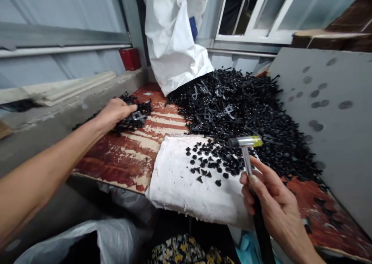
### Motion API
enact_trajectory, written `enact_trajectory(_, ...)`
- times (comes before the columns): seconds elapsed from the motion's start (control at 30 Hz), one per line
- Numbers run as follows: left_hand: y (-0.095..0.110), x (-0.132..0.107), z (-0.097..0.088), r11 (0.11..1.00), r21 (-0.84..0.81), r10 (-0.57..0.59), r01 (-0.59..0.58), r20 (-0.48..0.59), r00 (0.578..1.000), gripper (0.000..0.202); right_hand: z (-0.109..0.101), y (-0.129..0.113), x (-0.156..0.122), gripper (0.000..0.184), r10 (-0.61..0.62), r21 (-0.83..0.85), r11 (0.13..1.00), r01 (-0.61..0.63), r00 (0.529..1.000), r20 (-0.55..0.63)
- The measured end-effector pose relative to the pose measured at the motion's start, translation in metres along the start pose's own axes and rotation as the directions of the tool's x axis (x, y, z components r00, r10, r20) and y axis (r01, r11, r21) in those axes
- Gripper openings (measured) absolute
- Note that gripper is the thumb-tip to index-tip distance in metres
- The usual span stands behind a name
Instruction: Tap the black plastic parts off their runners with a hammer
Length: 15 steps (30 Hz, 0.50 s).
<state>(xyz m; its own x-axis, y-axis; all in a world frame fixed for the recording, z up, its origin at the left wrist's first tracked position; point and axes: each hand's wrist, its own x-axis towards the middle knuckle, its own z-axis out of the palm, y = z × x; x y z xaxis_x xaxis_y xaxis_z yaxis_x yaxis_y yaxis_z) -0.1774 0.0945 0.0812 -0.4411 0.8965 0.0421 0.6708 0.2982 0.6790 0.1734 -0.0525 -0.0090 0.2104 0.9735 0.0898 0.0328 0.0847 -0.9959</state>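
Right now, a small mallet (245, 141) is gripped by the right hand (276, 202), closed fingers (261, 178) wrapped round its shaft, which is tilted up toward black plastic pieces (203, 161) on a white cloth (186, 194) just ahead. At left of frame, the left hand (114, 114) is pressed open-fingered onto a black heap (145, 109) on the worn red table (122, 163); the mallet's lower handle is cut off by the bottom edge.

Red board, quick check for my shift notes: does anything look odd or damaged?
The red board is worn, its paint flaking to pale wood in streaks. Black plastic parts lie scattered on the white cloth, apart from the main heap.
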Motion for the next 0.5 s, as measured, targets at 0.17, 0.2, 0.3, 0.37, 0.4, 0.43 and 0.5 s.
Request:
enact_trajectory(0.17, 0.025, 0.015, 0.025, 0.916, 0.247, 0.352, -0.317, -0.115, 0.929, 0.027, -0.011, 0.017, 0.005, 0.058, 0.218, 0.350, 0.924, -0.154, 0.964, -0.152)
enact_trajectory(0.2, 0.034, 0.006, 0.045, 0.884, 0.230, 0.413, -0.407, 0.022, 0.910, 0.024, -0.011, 0.018, 0.006, 0.059, 0.234, 0.385, 0.909, -0.160, 0.960, -0.155)
enact_trajectory(0.3, 0.063, -0.030, 0.112, 0.785, 0.127, 0.539, -0.607, 0.343, 0.769, 0.011, -0.009, 0.019, 0.008, 0.059, 0.234, 0.406, 0.901, -0.153, 0.959, -0.157)
enact_trajectory(0.37, 0.079, -0.050, 0.146, 0.744, 0.081, 0.569, -0.664, 0.445, 0.692, 0.007, -0.010, 0.020, 0.006, 0.059, 0.235, 0.402, 0.901, -0.162, 0.962, -0.141)
enact_trajectory(0.4, 0.085, -0.056, 0.157, 0.736, 0.070, 0.570, -0.673, 0.472, 0.672, 0.005, -0.011, 0.020, 0.005, 0.058, 0.237, 0.406, 0.898, -0.167, 0.963, -0.129)
enact_trajectory(0.43, 0.089, -0.059, 0.165, 0.736, 0.059, 0.568, -0.675, 0.489, 0.662, 0.005, -0.012, 0.021, 0.004, 0.058, 0.237, 0.416, 0.894, -0.169, 0.964, -0.118)
enact_trajectory(0.5, 0.094, -0.060, 0.171, 0.754, 0.031, 0.551, -0.657, 0.514, 0.657, 0.009, -0.016, 0.022, 0.003, 0.057, 0.240, 0.444, 0.879, -0.171, 0.965, -0.102)
